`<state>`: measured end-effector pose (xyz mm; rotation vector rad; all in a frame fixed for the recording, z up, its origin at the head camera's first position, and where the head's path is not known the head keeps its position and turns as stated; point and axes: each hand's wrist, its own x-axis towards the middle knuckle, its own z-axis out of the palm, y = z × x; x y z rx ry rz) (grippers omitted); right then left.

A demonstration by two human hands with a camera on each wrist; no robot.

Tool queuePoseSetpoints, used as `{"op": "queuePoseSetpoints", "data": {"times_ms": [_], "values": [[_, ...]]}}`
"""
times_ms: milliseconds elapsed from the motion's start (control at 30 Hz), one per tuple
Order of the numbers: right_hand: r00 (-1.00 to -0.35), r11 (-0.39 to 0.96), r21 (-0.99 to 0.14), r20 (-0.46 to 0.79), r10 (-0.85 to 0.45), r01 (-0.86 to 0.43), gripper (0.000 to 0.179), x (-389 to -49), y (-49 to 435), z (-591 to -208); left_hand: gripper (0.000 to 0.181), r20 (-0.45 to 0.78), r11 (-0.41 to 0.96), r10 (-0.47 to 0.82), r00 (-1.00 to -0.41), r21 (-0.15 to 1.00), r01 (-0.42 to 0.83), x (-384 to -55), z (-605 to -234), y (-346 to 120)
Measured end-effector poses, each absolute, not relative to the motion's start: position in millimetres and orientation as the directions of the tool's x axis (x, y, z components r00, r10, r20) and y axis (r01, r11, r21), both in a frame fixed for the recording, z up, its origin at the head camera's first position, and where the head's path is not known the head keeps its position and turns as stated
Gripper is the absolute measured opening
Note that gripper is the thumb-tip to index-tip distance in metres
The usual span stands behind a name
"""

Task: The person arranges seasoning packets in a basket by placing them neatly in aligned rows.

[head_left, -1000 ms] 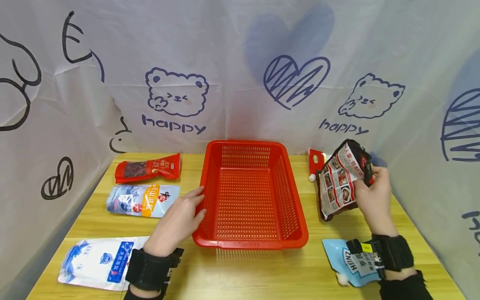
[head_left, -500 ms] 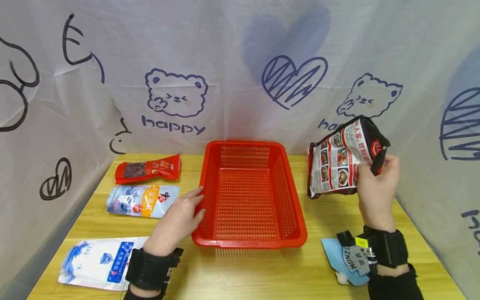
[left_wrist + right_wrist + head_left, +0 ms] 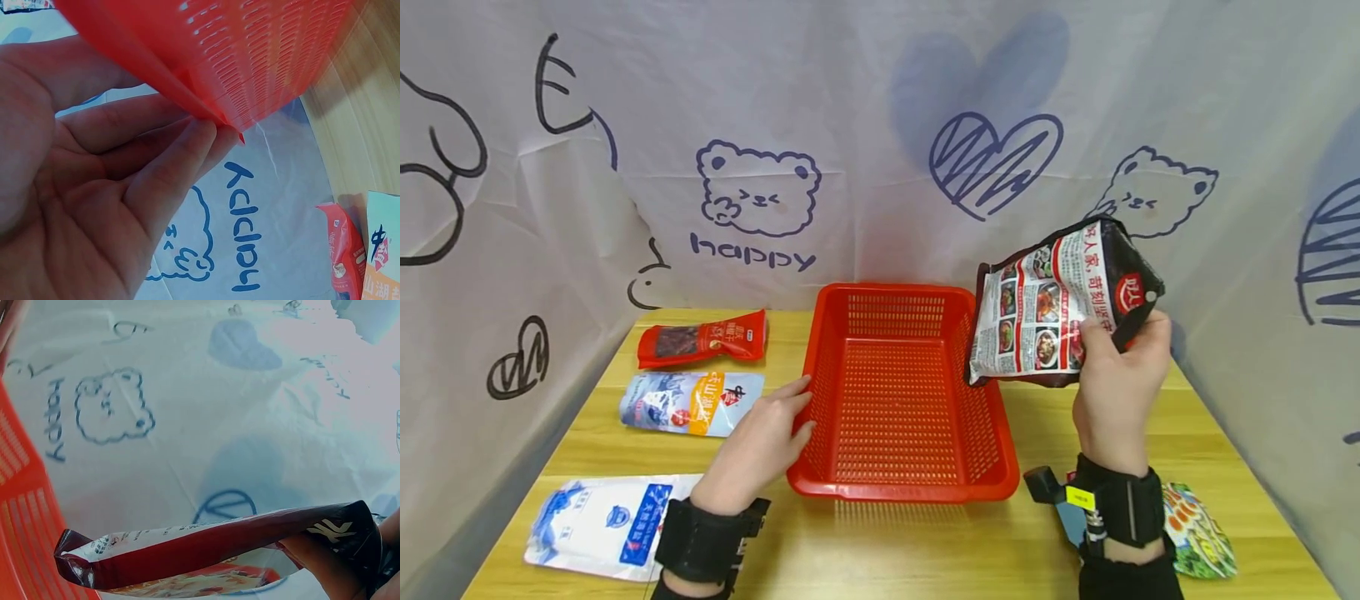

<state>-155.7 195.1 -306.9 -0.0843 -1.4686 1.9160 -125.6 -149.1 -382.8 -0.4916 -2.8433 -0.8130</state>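
My left hand (image 3: 752, 450) is at the left rim of a red plastic basket (image 3: 902, 492). In the left wrist view the rim passes between the thumb and the fingers (image 3: 169, 169). My right hand (image 3: 1123, 400) pinches the upper right corner of a dark food pouch (image 3: 1045, 308). Its white back panel, printed with dish photos and red lettering, faces the head camera. Raised and tilted, the pouch overlaps the basket's right rim in the head view. In the right wrist view its dark red side edge and a pictured front show.
Left of the basket lie a red pouch (image 3: 703, 340), a blue-and-orange pouch (image 3: 692, 403) and a white-and-blue pouch (image 3: 602, 525). A light blue pouch (image 3: 1071, 521) and a green vegetable-print packet (image 3: 1198, 533) lie partly under the right forearm. A printed cloth (image 3: 880, 208) hangs behind.
My right hand has lifted the dark pouch and carried it left to the basket's right side. The green packet has come into view beside the right wrist. The left hand stays at the rim.
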Motion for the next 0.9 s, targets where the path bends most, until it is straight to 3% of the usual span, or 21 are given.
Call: {"op": "queuePoseSetpoints", "data": {"times_ms": [333, 633, 900], "values": [[-0.817, -0.126, -0.893, 0.327, 0.474, -0.431, 0.034, -142, 161, -319, 0.04, 0.238, 0.803, 0.265, -0.935, 0.483, 0.35, -126, -383, -147], [-0.844, -0.137, -0.903, 0.316, 0.434, -0.408, 0.036, -141, 147, -323, 0.042, 0.248, 0.815, 0.277, -0.928, 0.451, 0.364, -126, -378, -148], [-0.865, -0.15, -0.913, 0.293, 0.406, -0.38, 0.034, -137, 140, -323, 0.053, 0.466, 0.772, 0.299, -0.833, 0.395, 0.498, -116, -356, -126]]}}
